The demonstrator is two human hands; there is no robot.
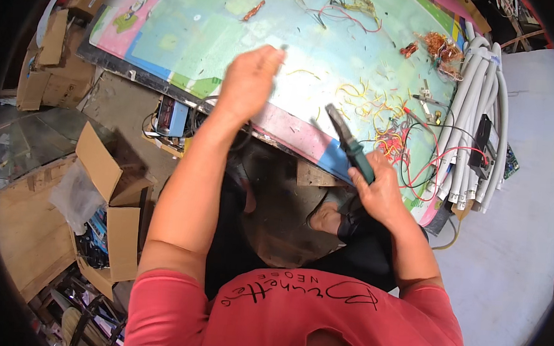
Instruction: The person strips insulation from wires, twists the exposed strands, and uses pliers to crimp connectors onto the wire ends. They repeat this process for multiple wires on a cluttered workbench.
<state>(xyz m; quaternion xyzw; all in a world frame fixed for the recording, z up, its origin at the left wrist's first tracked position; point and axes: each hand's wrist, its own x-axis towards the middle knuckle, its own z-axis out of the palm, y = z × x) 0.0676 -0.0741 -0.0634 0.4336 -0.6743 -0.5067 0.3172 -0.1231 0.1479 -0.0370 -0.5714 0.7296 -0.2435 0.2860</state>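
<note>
My right hand (380,189) is wrapped round the green handles of a pair of pliers (346,136), whose metal jaws point up and left over the table's near edge. Over the table, my left hand (251,79) is closed, with a small dark tip showing past its fingers; what it holds I cannot make out. Yellow wire insulation scraps (358,95) lie scattered on the table (189,47) beyond the pliers. A tangle of red and yellow wires (390,142) is close to my right hand. Behind my left wrist hangs a black cable (241,142).
A bundle of white conduit pipes (477,115) borders the table's right side. Copper wire (443,50) is heaped at the far right, with a smaller copper twist (254,10) farther left. Thin wires (353,9) lie at the back. An open cardboard box (121,227) stands at lower left.
</note>
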